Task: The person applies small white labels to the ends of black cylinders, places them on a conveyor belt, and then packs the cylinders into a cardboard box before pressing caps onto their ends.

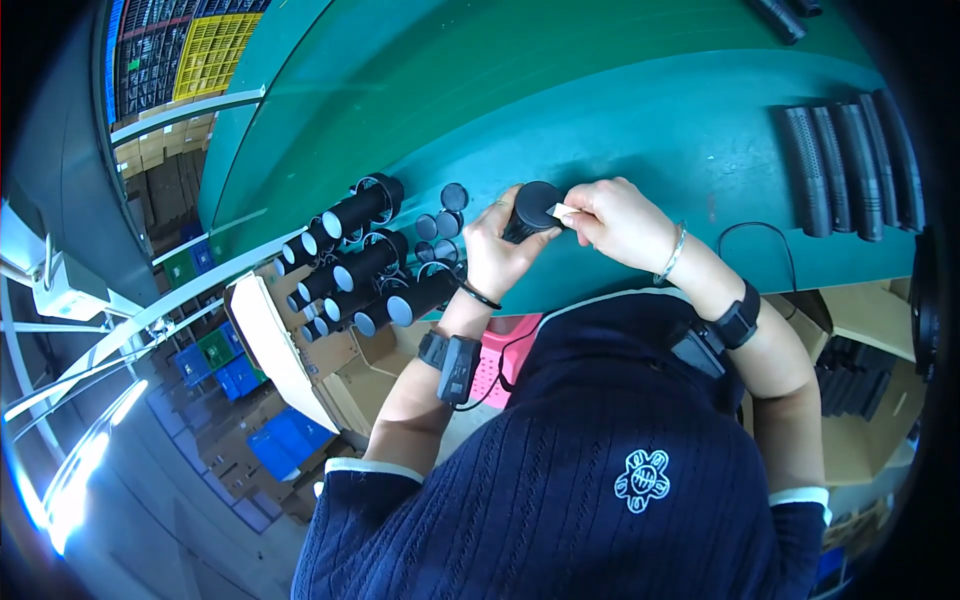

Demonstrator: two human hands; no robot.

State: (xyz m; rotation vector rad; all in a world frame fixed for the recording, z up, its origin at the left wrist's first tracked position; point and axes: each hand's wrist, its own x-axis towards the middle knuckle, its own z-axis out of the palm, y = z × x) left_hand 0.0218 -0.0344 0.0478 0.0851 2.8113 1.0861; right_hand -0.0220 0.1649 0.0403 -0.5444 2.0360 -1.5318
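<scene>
My left hand [497,240] is wrapped round a black cylinder with a flat round top [538,203], held upright above the green table. Between the thumb and fingers of my right hand [622,222] is a small cream-coloured flat piece [563,211], which meets the right edge of that top. I cannot make out what the piece is made of. Close to the left of my left hand, several small round black caps [454,197] lie on the table. Beyond them are several black cylinders with pale round ends [345,218], some with a wire loop.
Long black tubes [858,168] lie side by side at the right, and more [778,18] at the far right edge. A black cable [757,226] curls near my right forearm. Cardboard boxes [380,385] stand below the table's near edge, beside a pink stool [497,365].
</scene>
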